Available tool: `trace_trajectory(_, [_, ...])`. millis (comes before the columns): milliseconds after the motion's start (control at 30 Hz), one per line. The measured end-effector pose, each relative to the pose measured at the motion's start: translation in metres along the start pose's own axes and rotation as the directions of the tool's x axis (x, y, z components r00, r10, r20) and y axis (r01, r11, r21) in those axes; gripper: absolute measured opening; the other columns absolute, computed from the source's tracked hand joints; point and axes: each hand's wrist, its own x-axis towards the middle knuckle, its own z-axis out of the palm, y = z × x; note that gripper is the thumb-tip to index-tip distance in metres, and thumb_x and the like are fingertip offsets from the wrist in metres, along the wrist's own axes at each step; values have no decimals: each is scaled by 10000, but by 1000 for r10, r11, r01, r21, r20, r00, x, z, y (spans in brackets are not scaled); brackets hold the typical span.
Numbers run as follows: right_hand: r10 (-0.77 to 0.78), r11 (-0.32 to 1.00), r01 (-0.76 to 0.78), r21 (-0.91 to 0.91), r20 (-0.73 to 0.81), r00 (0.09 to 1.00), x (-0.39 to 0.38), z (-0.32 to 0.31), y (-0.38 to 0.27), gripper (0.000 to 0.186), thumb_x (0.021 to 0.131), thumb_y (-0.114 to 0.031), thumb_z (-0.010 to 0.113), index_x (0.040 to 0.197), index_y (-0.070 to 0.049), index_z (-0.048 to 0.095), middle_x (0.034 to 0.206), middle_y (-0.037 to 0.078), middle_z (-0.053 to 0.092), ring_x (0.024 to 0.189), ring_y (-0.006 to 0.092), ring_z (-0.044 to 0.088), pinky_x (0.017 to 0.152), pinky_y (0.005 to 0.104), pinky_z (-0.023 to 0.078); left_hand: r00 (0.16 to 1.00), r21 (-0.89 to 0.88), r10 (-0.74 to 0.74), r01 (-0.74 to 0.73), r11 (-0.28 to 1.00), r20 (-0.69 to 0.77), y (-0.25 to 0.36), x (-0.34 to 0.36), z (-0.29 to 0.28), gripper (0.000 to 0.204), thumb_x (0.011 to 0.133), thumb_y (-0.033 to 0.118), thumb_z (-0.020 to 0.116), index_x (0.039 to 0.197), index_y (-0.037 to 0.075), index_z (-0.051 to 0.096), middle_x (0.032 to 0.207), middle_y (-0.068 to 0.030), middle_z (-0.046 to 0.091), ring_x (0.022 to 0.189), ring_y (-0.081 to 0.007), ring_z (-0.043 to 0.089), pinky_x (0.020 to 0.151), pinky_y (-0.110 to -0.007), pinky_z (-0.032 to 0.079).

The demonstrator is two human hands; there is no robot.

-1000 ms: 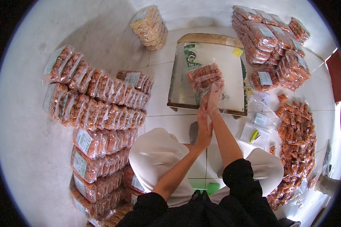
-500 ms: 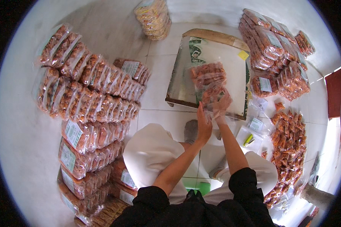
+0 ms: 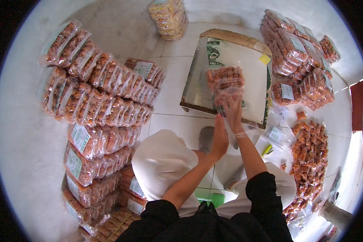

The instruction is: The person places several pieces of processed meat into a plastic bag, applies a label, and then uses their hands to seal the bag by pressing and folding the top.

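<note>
A clear bag (image 3: pixel 226 86) of reddish packets (image 3: pixel 225 76) lies on the low table (image 3: pixel 255 76) before you.
Stacked packs (image 3: pixel 94 72) stand at your left; your left hand (image 3: pixel 220 138) is by the bag's near end, fingers straight and pressed together; your right hand (image 3: pixel 233 109) lies over the nearer contents, fingers slightly spread, any pinch unclear; small pouches (image 3: pixel 309 161) lie heaped at your right.

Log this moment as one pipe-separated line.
Right hand: apparently inside clear plastic bag of reddish-brown packets | Left hand: at bag's near end | Bag: mostly on low white-topped table
</note>
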Motion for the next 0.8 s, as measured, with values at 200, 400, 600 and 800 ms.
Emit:
trace_trajectory(200, [229,968,-228,-106,-2,973,10,15,-17,330,734,-95,627,1041,-72,507,1022,247,400,923,379,471,789,443,409,975,33,108,-116,993,194,-10,-17,-19,568,880,96,355,1359,-26,76,1405,-228,110,1304,-372,102,1067,-404,94])
trace_trajectory(400, [231,967,-218,131,-91,969,-8,15,-3,431,769,-101,619,1141,-9,422,1045,244,408,955,374,425,869,400,356,982,111,136,-121,986,-134,12,6,-36,617,881,274,446,1356,4,159,1395,-206,159,1284,-343,167,1036,-431,135])
trace_trajectory(600, [460,885,-404,231,-302,835,-12,22,6,554,813,-111,545,1295,11,300,1191,229,414,1119,375,360,953,434,281,957,400,289,-273,875,21,6,143,-31,448,899,271,399,1324,148,328,1394,-123,230,1266,-381,188,1006,-527,146])
trace_trajectory(800, [199,975,-156,156,-324,925,0,31,30,527,822,-68,498,1294,34,287,1182,230,417,1090,372,383,943,421,285,903,597,317,-429,678,290,-17,170,-20,408,884,288,421,1289,314,377,1418,-62,196,1274,-418,138,939,-675,130])
